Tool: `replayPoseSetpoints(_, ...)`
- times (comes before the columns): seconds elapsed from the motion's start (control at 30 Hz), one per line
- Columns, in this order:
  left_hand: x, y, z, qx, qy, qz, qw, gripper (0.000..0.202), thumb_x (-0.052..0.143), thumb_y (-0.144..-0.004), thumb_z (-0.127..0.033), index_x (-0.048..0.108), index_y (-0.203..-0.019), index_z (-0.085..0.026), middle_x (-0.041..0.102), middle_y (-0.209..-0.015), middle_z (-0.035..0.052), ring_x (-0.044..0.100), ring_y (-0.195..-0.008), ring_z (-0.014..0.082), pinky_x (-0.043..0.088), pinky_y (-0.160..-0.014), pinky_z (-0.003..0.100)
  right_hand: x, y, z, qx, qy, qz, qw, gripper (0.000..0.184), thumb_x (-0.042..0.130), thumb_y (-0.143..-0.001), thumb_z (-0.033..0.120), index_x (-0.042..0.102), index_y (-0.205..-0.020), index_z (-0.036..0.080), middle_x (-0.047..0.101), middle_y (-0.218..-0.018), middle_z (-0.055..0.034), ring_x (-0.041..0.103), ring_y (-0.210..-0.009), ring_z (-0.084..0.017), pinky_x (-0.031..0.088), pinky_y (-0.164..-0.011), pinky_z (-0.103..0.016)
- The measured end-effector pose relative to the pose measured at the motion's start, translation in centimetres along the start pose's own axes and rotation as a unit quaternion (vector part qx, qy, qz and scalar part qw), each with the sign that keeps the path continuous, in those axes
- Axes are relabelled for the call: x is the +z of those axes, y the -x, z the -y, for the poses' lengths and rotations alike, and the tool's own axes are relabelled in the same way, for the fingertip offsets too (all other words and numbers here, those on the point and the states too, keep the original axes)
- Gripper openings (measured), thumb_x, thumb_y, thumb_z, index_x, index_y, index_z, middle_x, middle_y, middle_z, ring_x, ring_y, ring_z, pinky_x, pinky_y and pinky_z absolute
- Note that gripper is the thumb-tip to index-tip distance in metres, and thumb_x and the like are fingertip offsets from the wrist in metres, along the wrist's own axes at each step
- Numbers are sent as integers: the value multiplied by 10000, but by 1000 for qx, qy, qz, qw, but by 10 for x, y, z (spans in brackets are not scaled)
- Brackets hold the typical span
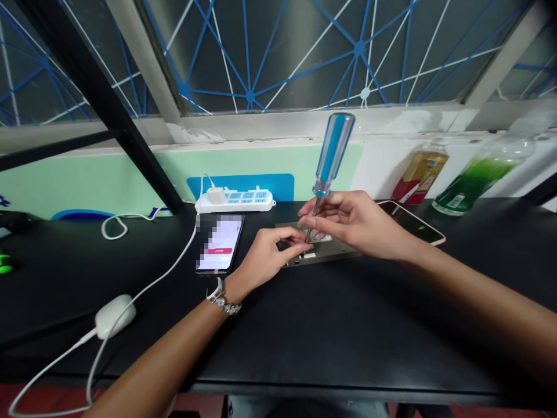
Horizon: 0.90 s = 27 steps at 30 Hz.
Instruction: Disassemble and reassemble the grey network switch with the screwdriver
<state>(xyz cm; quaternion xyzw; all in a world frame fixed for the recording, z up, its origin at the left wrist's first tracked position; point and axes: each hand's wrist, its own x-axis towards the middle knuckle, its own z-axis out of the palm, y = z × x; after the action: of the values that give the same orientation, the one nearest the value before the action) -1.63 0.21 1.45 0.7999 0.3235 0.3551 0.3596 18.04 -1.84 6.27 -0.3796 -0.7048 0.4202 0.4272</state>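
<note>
Quick look at my desk: the **plate** is a flat grey metal piece lying on the black desk, and everything else here is easiest to place from it.

My right hand is pinching the shaft of a screwdriver just under the handle, which is clear and blue and sticks up. The shaft tilts a little and its tip goes down onto the plate, though the fingers block the exact spot. My left hand comes in from the near left side of the plate, with its fingertips on the plate right beside the shaft. Can't tell if those fingers are pinching anything small. The hands are close together, almost meeting over the plate, but each is doing its own thing. There's a beaded bracelet on the left wrist.

Just left of the plate sits a phone with its screen lit and partly blurred. Just right of it, partly under my right hand, is a second phone. Behind the plate is a white power strip with a white charger plugged in, and its cable runs off left of the plate to a white adapter. Two bottles stand further back on the right, one amber and one green.
</note>
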Motion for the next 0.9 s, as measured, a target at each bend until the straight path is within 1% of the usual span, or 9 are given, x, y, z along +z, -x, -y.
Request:
replayPoseSetpoints(0.13,-1,0,2,-5,4,18,1000,167,644,-901,-295,737,-944,-163,754,-954,68,678,-867,194,513,-768,304,0,-3,-9,-16,-17,-18,1000,213,780,-784,343,677,-817,159,722,-835,-53,700,-722,-171,582,-695,-317)
replayPoseSetpoints(0.27,1,1,2,0,-4,-16,1000,171,680,-878,-311,722,-912,-150,743,-881,60,673,-813,183,511,-743,294,4,-6,-13,-38,-17,-63,997,242,814,-746,322,625,-761,173,703,-749,-22,683,-655,-156,564,-623,-291)
replayPoseSetpoints(0.4,0,1,0,0,-14,5,1000,176,634,-911,-296,732,-912,-150,753,-899,62,678,-851,201,501,-760,304,4,-4,-10,-51,62,-23,996,176,748,-818,318,678,-891,174,716,-878,-42,676,-742,-162,556,-668,-298)
replayPoseSetpoints(0.47,1,2,-2,1,-8,21,1000,170,620,-919,-273,732,-969,-156,756,-963,66,680,-892,205,505,-790,311,4,-3,-11,-58,78,-22,995,171,718,-843,334,672,-866,171,718,-926,-56,673,-753,-164,554,-672,-305)
replayPoseSetpoints(0.57,2,3,-3,4,-4,-5,1000,170,683,-873,-280,724,-973,-149,753,-970,75,680,-898,212,514,-818,328,6,-3,-17,-56,53,-60,995,256,765,-795,374,602,-773,178,699,-825,-42,661,-693,-166,549,-628,-311)
replayPoseSetpoints(0.63,3,3,-3,-1,-12,-24,1000,169,693,-866,-302,724,-923,-146,751,-910,69,679,-860,215,516,-801,337,8,-3,-18,-51,51,-65,995,284,791,-766,387,597,-795,182,681,-774,-28,656,-675,-172,546,-612,-314)
replayPoseSetpoints(0.77,0,4,-3,3,-18,18,1000,204,589,-943,-295,739,-964,-157,751,-918,59,679,-866,209,503,-791,327,9,-1,-14,-48,85,-8,995,223,716,-843,378,665,-943,186,710,-929,-52,677,-757,-180,562,-663,-318)
replayPoseSetpoints(0.83,0,4,-3,11,-21,35,999,206,585,-944,-279,735,-1032,-168,749,-978,61,678,-891,205,500,-807,325,9,-1,-14,-43,76,0,996,196,678,-872,382,662,-883,187,716,-970,-58,684,-756,-177,567,-667,-319)
replayPoseSetpoints(0.9,2,4,-2,13,-24,17,999,207,644,-906,-291,728,-1039,-154,746,-969,67,677,-883,208,502,-803,323,9,-1,-17,-41,46,-21,998,224,706,-848,381,616,-786,185,719,-931,-57,683,-721,-175,566,-642,-317)
